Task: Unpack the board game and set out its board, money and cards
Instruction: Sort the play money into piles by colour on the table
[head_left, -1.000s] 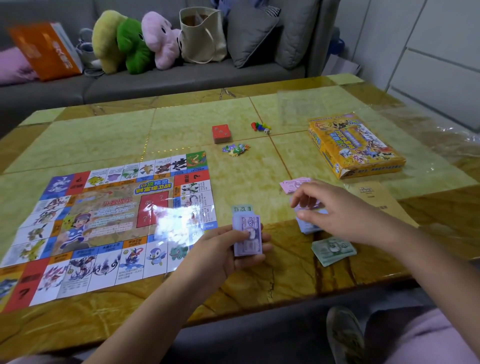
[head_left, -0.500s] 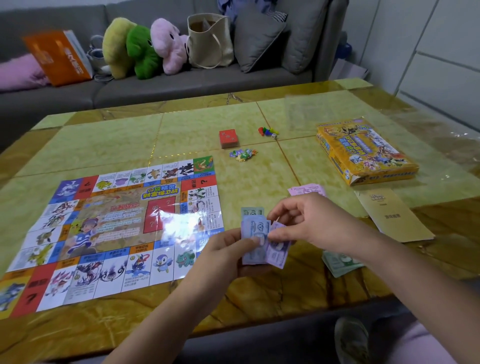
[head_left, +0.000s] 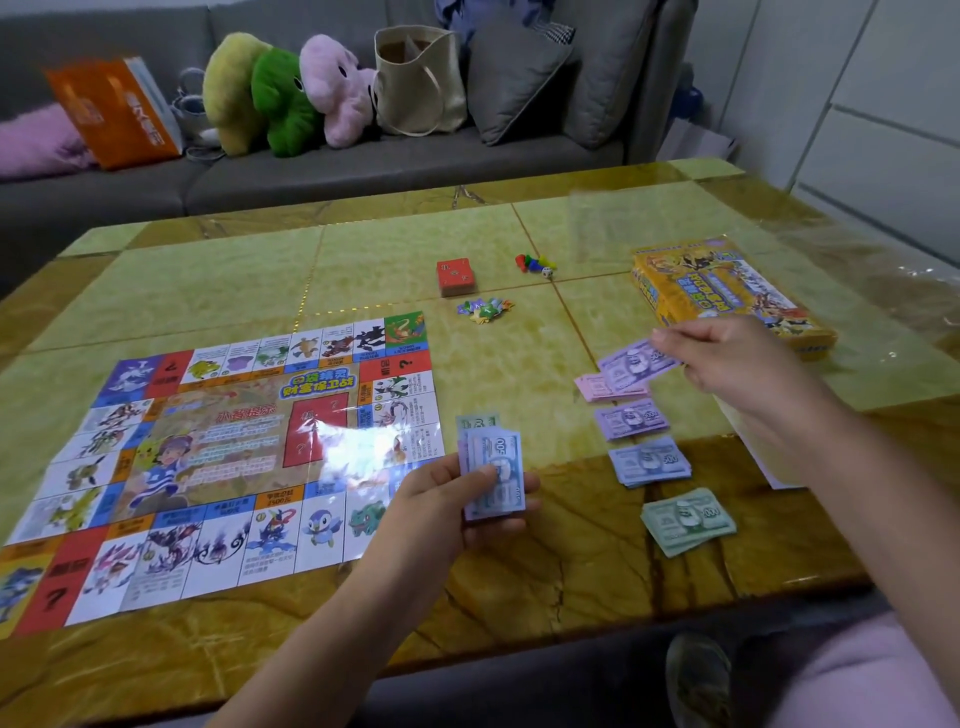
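the left grip (head_left: 447, 501) curls round a small stack of blue and purple paper banknotes (head_left: 493, 475), held just above the near part of the yellow-green marbled desk (head_left: 208, 270). the right grip (head_left: 737, 364) pinches a single purple banknote (head_left: 636, 361) over the pink banknote pile (head_left: 595, 389); whether they touch i cannot tell. nearer lie a purple pile (head_left: 631, 418), a blue pile (head_left: 649, 462) and a green pile (head_left: 688, 519) in a row. the glossy printed paper game board (head_left: 234, 457) lies flat on the left. the red card deck (head_left: 456, 275) sits far centre, the yellow cardboard game box (head_left: 727, 291) far right
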